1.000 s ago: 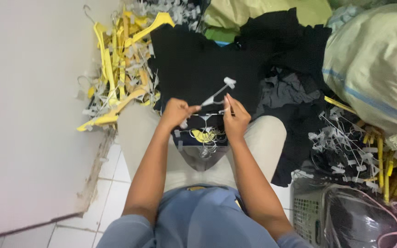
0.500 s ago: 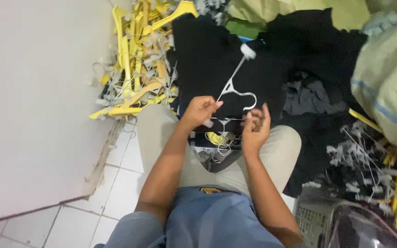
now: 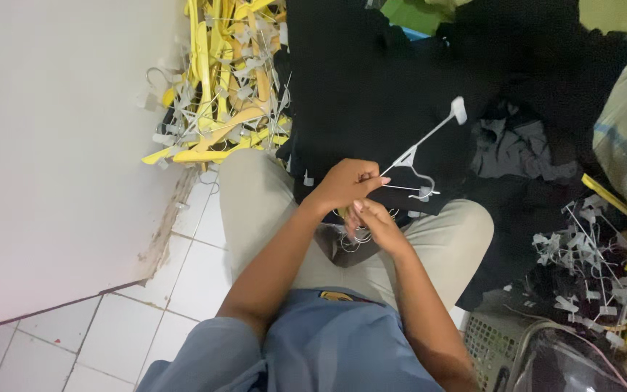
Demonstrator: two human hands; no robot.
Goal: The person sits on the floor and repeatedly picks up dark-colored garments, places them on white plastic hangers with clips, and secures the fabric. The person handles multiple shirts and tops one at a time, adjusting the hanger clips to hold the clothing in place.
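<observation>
The left hand (image 3: pixel 346 185) is curled shut, pinching the near end of a white clip hanger (image 3: pixel 419 156) between thumb and fingertips, with the hanger's far arm and its clip reaching up to the right over the black garment (image 3: pixel 371 94) draped across the person's lap. The right hand (image 3: pixel 371 221) sits just beneath the left, fingers bent around the bunched near edge of that garment, though how tightly it grips is partly hidden by the left hand. The grip on the hanger looks thin and off to one end, so I judge the hanger could twist or slip out, and its metal hook could snag the cloth. The garment hangs loosely over the beige trousers (image 3: pixel 255 203), so a pull might drag it off toward the floor tiles (image 3: pixel 197 268). On the far left lies a tangled pile of yellow hangers (image 3: pixel 219 94), and on the right a heap of white clip hangers (image 3: pixel 582 268); a dropped hanger could tangle in either.
</observation>
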